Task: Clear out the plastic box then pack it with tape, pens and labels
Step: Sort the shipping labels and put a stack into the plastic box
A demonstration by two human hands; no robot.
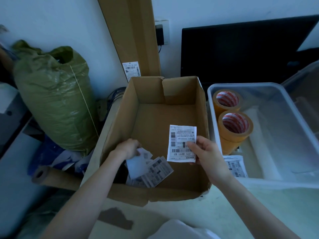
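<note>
A clear plastic box (283, 87) stands at the right. Inside it sit two yellow tape rolls (235, 128) against its left wall and a white label (235, 165) lying flat near its front corner. An open cardboard box (155, 192) fills the middle. My right hand (205, 152) pinches a white shipping label (181, 142) above the cardboard box's right side. Down in that box's near left corner, my left hand (128, 149) grips some of the loose labels (151, 169) lying there.
A stuffed green sack (55, 102) leans at the left. A tall flat carton (131, 35) stands against the wall, and a black monitor (245, 52) is behind the plastic box. A cardboard tube (51, 176) lies left of the cardboard box.
</note>
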